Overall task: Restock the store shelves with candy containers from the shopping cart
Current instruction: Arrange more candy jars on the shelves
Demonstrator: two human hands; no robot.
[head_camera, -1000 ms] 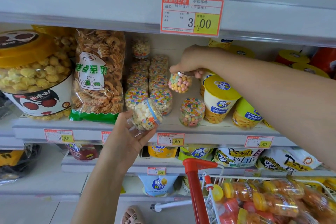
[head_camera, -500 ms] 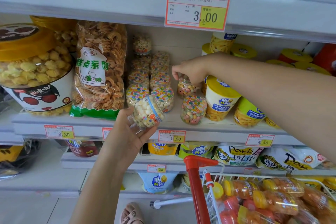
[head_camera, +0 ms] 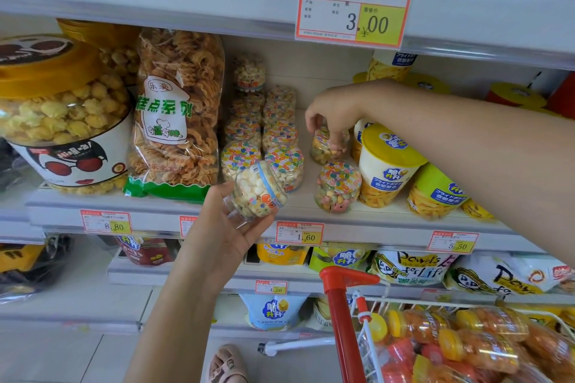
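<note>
While left grip [head_camera: 217,246] holds pale jar [head_camera: 258,191] near shelf edge [head_camera: 155,217] | right grip [head_camera: 333,112] pinches rear jar [head_camera: 323,151]

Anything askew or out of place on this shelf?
At the right of the white shelf, the green-lidded plastic chip cup leans toward the upright yellow-lidded chip cup, and a small yellow cup beside it looks tipped over. Nothing looks spilled.

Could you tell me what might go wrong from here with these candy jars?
The right hand grips a candy jar close behind the front jar, beside a yellow-lidded chip cup; a nudge could tip the front jar off the shelf. The left hand holds a white-candy jar tilted at the shelf edge; it might slip.
</note>
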